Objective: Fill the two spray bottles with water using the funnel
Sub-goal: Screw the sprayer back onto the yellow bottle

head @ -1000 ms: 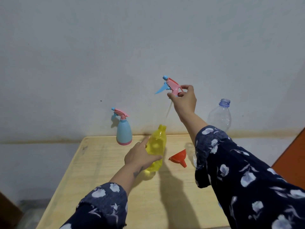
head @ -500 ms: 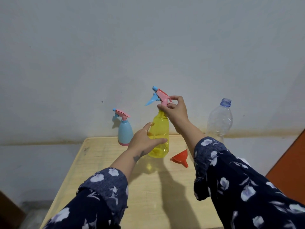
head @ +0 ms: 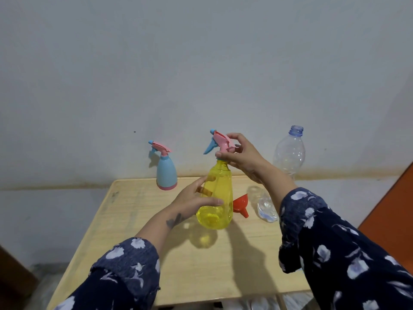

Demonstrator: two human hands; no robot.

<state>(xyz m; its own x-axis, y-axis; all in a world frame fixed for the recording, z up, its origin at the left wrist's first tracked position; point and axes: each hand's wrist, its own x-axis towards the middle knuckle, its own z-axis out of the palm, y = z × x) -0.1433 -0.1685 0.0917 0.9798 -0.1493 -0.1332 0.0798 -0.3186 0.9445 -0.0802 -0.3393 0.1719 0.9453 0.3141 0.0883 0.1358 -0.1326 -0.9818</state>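
- right hand [head: 242,157]: its grip is clenched on the pink spray head [head: 223,142] where that head meets the neck of the yellow spray bottle [head: 218,198]; fingers wrap the collar, a hold suited to twisting the head on or off. which way it turns cannot be told.
- left hand [head: 196,201]: its grip grasps the yellow bottle's body from the left, thumb across the near face, judged to brace the bottle against the twist.
- yellow spray bottle: held tilted, base raised just above the desk [head: 138,220], mid-desk. water level cannot be read.
- red funnel [head: 241,204]: lies on its side on the desk just right of the yellow bottle, within easy reach.
- clear plastic bottle [head: 289,157]: uncapped, upright at the far right; its lower part is hidden by the right arm.
- blue spray bottle [head: 166,173]: upright at the far edge, left of the yellow one, head on, untouched.
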